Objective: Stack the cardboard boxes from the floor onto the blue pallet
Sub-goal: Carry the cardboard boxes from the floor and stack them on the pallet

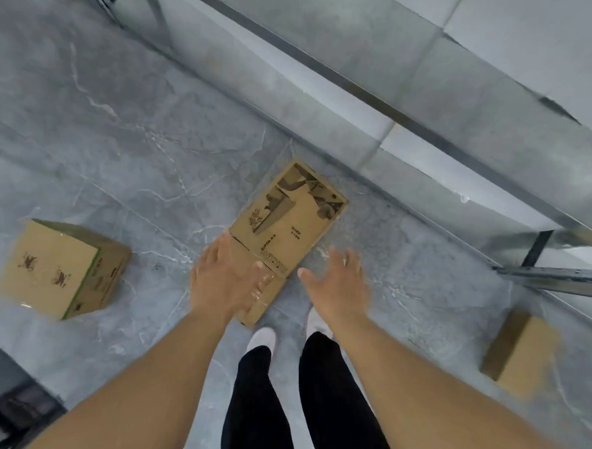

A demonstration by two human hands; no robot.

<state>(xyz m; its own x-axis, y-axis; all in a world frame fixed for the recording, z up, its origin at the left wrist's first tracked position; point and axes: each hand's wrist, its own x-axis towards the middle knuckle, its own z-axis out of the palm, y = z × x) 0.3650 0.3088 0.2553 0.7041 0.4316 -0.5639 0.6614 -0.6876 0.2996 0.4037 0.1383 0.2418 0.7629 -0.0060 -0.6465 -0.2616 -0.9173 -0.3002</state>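
Now both hands reach down to a flat printed brown cardboard box (287, 230) on the grey marble floor (120, 146).
Left hand (221, 278) lies spread on its near end; right hand (336, 284) hovers wide open just beside it, holding nothing.

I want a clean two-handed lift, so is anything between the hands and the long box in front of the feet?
Nothing visible blocks them. The left hand already lies over the near end of the long box; the right hand is open beside it, with only bare floor between.
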